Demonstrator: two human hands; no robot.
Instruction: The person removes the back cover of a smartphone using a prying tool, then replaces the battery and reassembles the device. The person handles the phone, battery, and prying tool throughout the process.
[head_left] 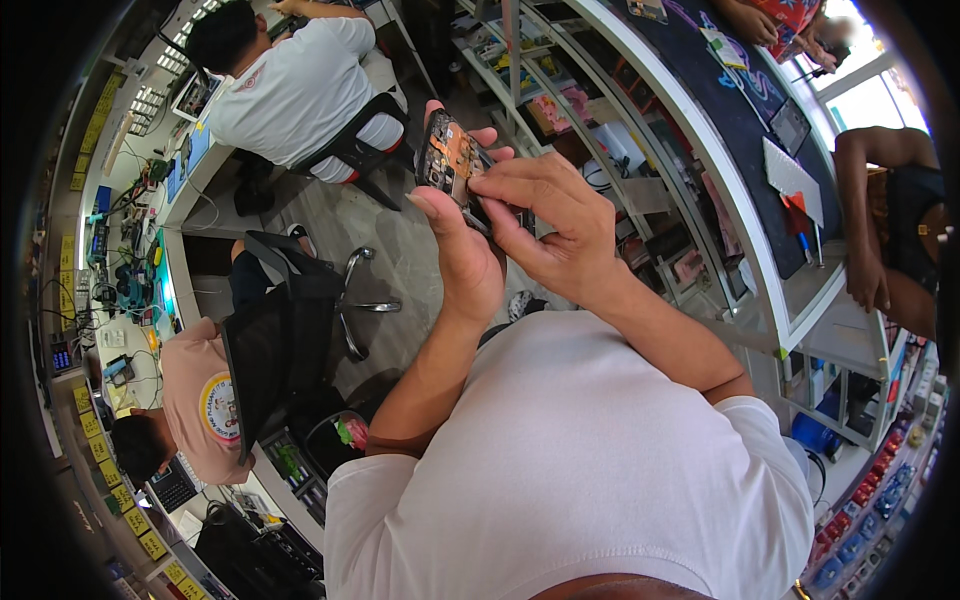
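In front of my chest, a smartphone (449, 155) with its back off is held up, its circuit board and copper-coloured inner parts showing. My left hand (462, 225) grips it from below, the thumb along the near edge and the fingertips past the far side. Against the phone's right, lower part, the fingers of my right hand (555, 215) are pinched together. Whether a small part lies in that pinch is hidden by the fingers. The phone's lower end is covered by my right hand.
A person in a white shirt (300, 85) sits at the cluttered workbench (150, 330) on the left, another in a pink shirt (200, 400) nearer. An office chair (290, 320) stands close by. To the right runs a glass display counter (740, 190), with people beyond it.
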